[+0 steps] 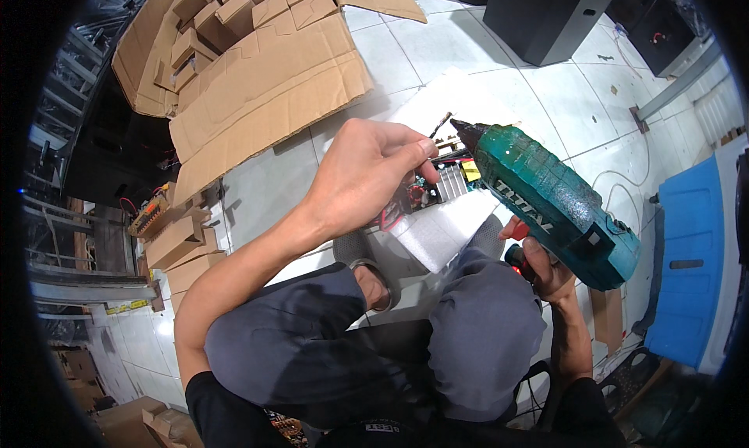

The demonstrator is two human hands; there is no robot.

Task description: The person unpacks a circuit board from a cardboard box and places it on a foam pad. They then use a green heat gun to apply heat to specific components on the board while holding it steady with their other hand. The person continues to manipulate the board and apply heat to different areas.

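My right hand (pixel 546 275) is wrapped round the handle of a large teal glue gun (pixel 546 194). Its dark nozzle (pixel 468 133) points to the upper left, close to my left fingertips. With thumb and forefinger pressed together, my left hand (pixel 374 167) pinches a thin dark wire (pixel 441 125), whose end sticks up near the nozzle. Below both hands lies a circuit board with a silver finned heat sink (pixel 451 184) and a yellow-wrapped part (pixel 470 170). White foam (pixel 445 233) is around the board. Red wires (pixel 388 218) show beside my left wrist; my hand hides part of the board.
An open cardboard box (pixel 265 97) with smaller cartons stands at the far left. A black cabinet (pixel 546 19) is at the back. At the right are a blue plastic container (pixel 690 261) and a pale cable (pixel 636 175) on the tiles. Flattened cartons (pixel 183 245) lie left.
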